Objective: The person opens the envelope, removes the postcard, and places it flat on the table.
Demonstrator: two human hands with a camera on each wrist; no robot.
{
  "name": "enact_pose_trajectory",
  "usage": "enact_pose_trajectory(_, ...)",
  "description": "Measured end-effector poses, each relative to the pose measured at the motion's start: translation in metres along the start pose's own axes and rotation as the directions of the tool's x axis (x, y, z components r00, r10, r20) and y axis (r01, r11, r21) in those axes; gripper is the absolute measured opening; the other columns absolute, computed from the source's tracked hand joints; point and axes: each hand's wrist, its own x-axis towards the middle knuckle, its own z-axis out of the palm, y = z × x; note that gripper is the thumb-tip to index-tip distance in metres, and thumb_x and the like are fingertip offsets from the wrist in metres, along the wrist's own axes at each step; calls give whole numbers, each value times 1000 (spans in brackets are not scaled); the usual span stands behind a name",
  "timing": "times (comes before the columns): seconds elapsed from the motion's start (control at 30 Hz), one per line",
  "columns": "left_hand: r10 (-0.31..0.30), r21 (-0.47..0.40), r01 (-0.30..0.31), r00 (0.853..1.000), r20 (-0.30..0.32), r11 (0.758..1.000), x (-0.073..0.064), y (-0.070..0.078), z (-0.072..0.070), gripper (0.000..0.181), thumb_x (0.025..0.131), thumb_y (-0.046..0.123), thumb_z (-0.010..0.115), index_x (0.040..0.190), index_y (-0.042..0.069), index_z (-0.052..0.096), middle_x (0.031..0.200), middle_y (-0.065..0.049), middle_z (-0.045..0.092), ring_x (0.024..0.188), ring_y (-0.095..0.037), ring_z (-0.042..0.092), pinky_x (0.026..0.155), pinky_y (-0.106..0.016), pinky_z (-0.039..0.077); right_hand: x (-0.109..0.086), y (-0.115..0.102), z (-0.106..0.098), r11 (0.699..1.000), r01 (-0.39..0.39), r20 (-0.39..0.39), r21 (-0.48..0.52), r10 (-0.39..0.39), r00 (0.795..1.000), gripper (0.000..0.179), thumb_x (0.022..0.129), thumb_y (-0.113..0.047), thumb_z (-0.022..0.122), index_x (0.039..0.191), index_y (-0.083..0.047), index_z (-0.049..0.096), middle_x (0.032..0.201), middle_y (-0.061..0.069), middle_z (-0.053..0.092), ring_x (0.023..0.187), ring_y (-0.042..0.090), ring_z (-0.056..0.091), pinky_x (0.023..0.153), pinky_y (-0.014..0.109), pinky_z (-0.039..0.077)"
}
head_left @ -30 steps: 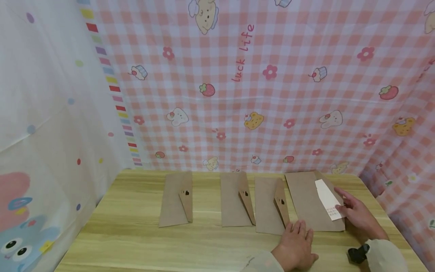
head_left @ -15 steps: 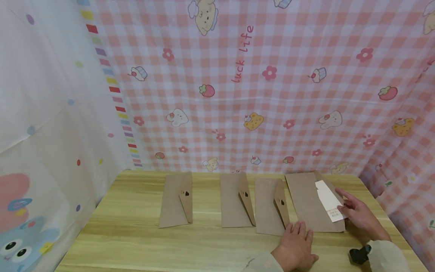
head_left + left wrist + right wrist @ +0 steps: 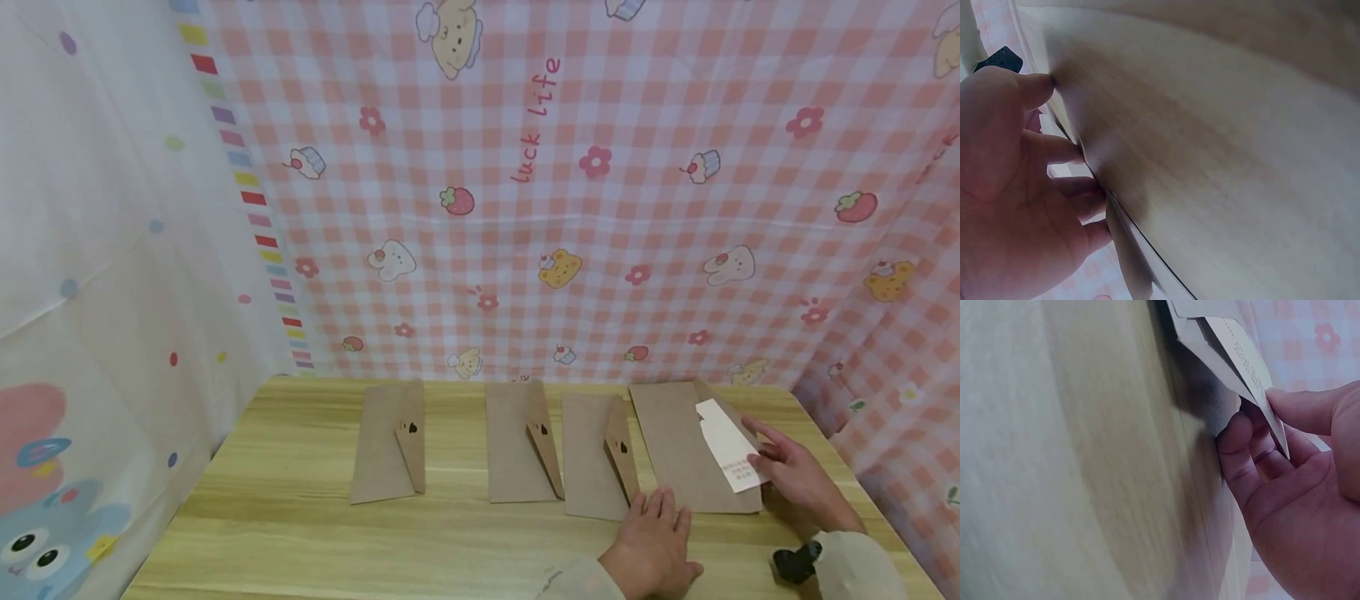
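Observation:
In the head view my right hand pinches a white card with printed lines near its lower end. The card overlaps the right part of a wide brown envelope. The right wrist view shows the thumb on the printed face of the card, with fingers behind it at the envelope's edge. My left hand rests on the table, fingers spread, fingertips at the lower corner of a narrower brown envelope. The left wrist view shows its fingers along the table surface.
Two more brown envelopes, their flaps partly raised, lie further left on the wooden table. A small black device sits at the right wrist. A pink checked curtain stands behind, a white one at left.
My right hand has shifted slightly to the right and nearer me, and the white card has moved a little with it. My left hand and the envelopes have stayed in place.

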Motion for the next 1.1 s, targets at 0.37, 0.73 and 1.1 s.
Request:
enact_pose_trajectory(0.37, -15, 16, 15, 1000, -9, 1000, -2, 2, 0, 65, 97, 69, 26, 155, 43, 14, 163, 15, 11, 149, -1, 11, 119, -25, 18, -2, -2, -3, 999, -25, 6, -21, 25, 1000, 61, 101, -10, 54, 152, 6, 25, 122, 38, 59, 84, -1, 57, 68, 19, 47)
enact_pose_trajectory(0.73, -14, 20, 14, 1000, -3, 1000, -1, 3, 0, 65, 97, 70, 25, 155, 42, 13, 163, 15, 11, 149, -1, 10, 119, -25, 17, -4, 2, -5, 1000, -8, -22, 7, 8, 1000, 58, 100, -4, 53, 149, 11, 26, 122, 42, 56, 80, -2, 59, 66, 20, 50)
enact_pose_trajectory(1.1, -19, 31, 20, 1000, -16, 999, -1, 2, 1, 65, 97, 70, 25, 155, 42, 14, 163, 15, 11, 149, -1, 11, 119, -26, 17, -8, 4, -11, 1000, 3, -9, 16, -3, 1000, 59, 100, -5, 54, 149, 12, 25, 125, 43, 55, 87, -11, 55, 69, 16, 48)
